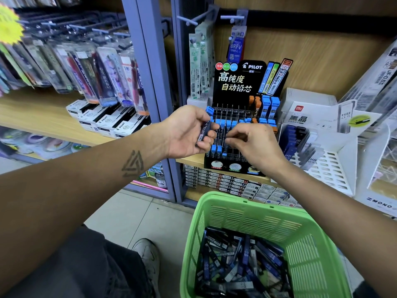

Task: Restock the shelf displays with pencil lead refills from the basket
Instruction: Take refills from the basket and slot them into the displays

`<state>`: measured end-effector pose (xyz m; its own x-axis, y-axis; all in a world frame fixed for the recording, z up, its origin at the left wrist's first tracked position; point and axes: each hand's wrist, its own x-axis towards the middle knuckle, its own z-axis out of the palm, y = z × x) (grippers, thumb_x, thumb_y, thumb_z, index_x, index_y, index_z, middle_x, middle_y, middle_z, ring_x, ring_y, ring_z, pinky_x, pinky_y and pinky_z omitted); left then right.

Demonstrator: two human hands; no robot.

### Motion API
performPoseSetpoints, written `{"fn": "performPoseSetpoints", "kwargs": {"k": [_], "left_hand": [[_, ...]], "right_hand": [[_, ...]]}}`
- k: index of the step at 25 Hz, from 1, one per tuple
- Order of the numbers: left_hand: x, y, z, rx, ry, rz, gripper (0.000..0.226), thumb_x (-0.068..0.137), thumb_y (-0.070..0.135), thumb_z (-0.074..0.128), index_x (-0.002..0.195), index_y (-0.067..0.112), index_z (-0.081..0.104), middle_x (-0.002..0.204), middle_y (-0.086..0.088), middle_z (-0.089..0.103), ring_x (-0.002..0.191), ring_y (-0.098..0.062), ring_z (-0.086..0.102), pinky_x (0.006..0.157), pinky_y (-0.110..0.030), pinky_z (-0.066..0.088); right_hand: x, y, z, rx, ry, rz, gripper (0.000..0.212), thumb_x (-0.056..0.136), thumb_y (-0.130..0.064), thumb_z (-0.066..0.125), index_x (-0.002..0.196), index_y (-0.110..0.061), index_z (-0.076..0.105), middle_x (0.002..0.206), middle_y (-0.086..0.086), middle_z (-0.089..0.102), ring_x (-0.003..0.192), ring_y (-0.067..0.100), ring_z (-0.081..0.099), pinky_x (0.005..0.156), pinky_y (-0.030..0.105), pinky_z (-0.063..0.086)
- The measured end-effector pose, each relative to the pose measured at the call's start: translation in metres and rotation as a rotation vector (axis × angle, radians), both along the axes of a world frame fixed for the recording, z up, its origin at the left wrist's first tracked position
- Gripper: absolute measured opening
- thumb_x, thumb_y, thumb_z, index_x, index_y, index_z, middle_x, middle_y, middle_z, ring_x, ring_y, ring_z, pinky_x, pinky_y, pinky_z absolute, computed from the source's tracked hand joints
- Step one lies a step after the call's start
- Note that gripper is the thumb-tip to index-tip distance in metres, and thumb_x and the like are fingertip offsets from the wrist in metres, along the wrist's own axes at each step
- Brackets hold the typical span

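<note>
A black Pilot lead display rack (240, 87) stands on the wooden shelf, its slots partly filled with blue-capped and orange-capped lead refill tubes (223, 123). My left hand (189, 132) holds a few dark lead refill tubes (204, 132) just left of the rack. My right hand (253, 145) is in front of the rack's middle rows, fingertips pinched at a tube in a slot. Below, a green plastic basket (300, 233) holds several dark blue and grey lead refill tubes (242, 263).
A white display stand (326, 168) with HB lead cases sits right of the rack. Stacked small boxes (236, 186) line the shelf below. Hanging refill packs (199, 61) are above the rack. Packaged pens (96, 74) hang on the left shelf. My knee and shoe (148, 257) are on the floor.
</note>
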<state>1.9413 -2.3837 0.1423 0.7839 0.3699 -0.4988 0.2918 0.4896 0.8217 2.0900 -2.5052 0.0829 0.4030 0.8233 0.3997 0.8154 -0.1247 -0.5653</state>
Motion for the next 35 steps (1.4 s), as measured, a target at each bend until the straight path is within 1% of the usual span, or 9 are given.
{"fn": "performPoseSetpoints", "kwargs": {"k": [5, 11, 13, 17, 22, 25, 28, 31, 35], "left_hand": [[0.003, 0.0, -0.008, 0.048, -0.002, 0.045, 0.017, 0.103, 0.009, 0.042, 0.094, 0.007, 0.057, 0.071, -0.002, 0.049, 0.058, -0.011, 0.042, 0.045, -0.018, 0.034], [0.002, 0.0, -0.012, 0.15, -0.011, -0.008, 0.021, 0.103, 0.011, 0.05, 0.118, 0.01, 0.065, 0.074, -0.005, 0.056, 0.059, -0.012, 0.048, 0.047, -0.02, 0.04], [0.002, -0.002, -0.012, 0.142, -0.016, -0.043, 0.023, 0.102, 0.005, 0.047, 0.118, 0.003, 0.064, 0.075, -0.006, 0.055, 0.06, -0.011, 0.047, 0.049, -0.019, 0.04], [0.004, -0.005, -0.011, 0.145, -0.021, -0.069, 0.02, 0.101, 0.0, 0.045, 0.11, -0.005, 0.062, 0.076, -0.008, 0.057, 0.062, -0.011, 0.048, 0.05, -0.017, 0.042], [0.005, -0.007, -0.007, 0.176, -0.046, -0.025, 0.017, 0.101, 0.001, 0.048, 0.107, -0.007, 0.062, 0.082, -0.02, 0.068, 0.067, -0.02, 0.066, 0.056, -0.023, 0.056], [0.005, -0.003, -0.006, 0.256, 0.005, 0.029, 0.023, 0.105, 0.007, 0.045, 0.121, -0.008, 0.051, 0.091, -0.025, 0.073, 0.076, -0.031, 0.074, 0.062, -0.033, 0.061], [0.005, 0.001, -0.008, 0.397, 0.077, 0.066, 0.025, 0.106, 0.01, 0.043, 0.124, -0.007, 0.037, 0.088, -0.026, 0.074, 0.062, -0.027, 0.069, 0.048, -0.029, 0.053], [0.006, 0.003, -0.011, 0.51, 0.143, 0.069, 0.014, 0.106, 0.011, 0.045, 0.113, 0.002, 0.036, 0.087, -0.026, 0.072, 0.052, -0.022, 0.058, 0.043, -0.026, 0.044], [0.005, 0.007, -0.013, 0.575, 0.161, 0.047, 0.013, 0.101, 0.01, 0.057, 0.109, 0.005, 0.049, 0.08, -0.023, 0.067, 0.045, -0.019, 0.053, 0.04, -0.023, 0.04]], "right_hand": [[-0.001, -0.002, -0.002, -0.03, 0.023, 0.008, 0.003, 0.086, -0.022, 0.078, 0.088, -0.019, 0.077, 0.079, -0.007, 0.072, 0.074, 0.008, 0.065, 0.073, 0.031, 0.055], [0.002, 0.001, -0.014, -0.226, -0.012, 0.064, 0.017, 0.096, -0.025, 0.064, 0.104, -0.019, 0.078, 0.098, -0.003, 0.076, 0.089, 0.015, 0.067, 0.085, 0.035, 0.054], [0.006, 0.003, -0.006, -0.149, 0.172, 0.021, 0.018, 0.097, -0.022, 0.062, 0.108, -0.021, 0.076, 0.097, -0.004, 0.076, 0.09, 0.021, 0.069, 0.085, 0.037, 0.055], [0.006, 0.002, 0.013, 0.089, 0.809, 0.093, 0.02, 0.094, -0.009, 0.065, 0.113, -0.011, 0.073, 0.1, 0.01, 0.077, 0.096, 0.022, 0.071, 0.082, 0.035, 0.052], [0.0, -0.002, 0.02, 0.165, 1.033, 0.103, 0.016, 0.089, 0.003, 0.067, 0.103, 0.0, 0.073, 0.088, 0.018, 0.073, 0.078, 0.02, 0.068, 0.07, 0.027, 0.053], [0.013, -0.006, 0.026, 0.232, 0.845, -0.005, 0.016, 0.089, 0.004, 0.067, 0.101, -0.004, 0.074, 0.082, 0.013, 0.073, 0.072, 0.02, 0.068, 0.07, 0.028, 0.057], [0.013, -0.006, 0.022, 0.159, 0.477, -0.07, 0.015, 0.088, -0.007, 0.072, 0.101, -0.015, 0.072, 0.083, 0.006, 0.074, 0.075, 0.017, 0.074, 0.079, 0.033, 0.06], [0.006, -0.004, 0.016, 0.162, 0.379, -0.081, 0.018, 0.086, -0.013, 0.075, 0.097, -0.026, 0.069, 0.081, -0.002, 0.075, 0.081, 0.015, 0.073, 0.084, 0.033, 0.058], [0.01, -0.005, 0.015, 0.153, 0.239, -0.092, 0.013, 0.086, -0.014, 0.076, 0.093, -0.023, 0.07, 0.085, -0.008, 0.072, 0.083, 0.007, 0.069, 0.084, 0.028, 0.057]]}}
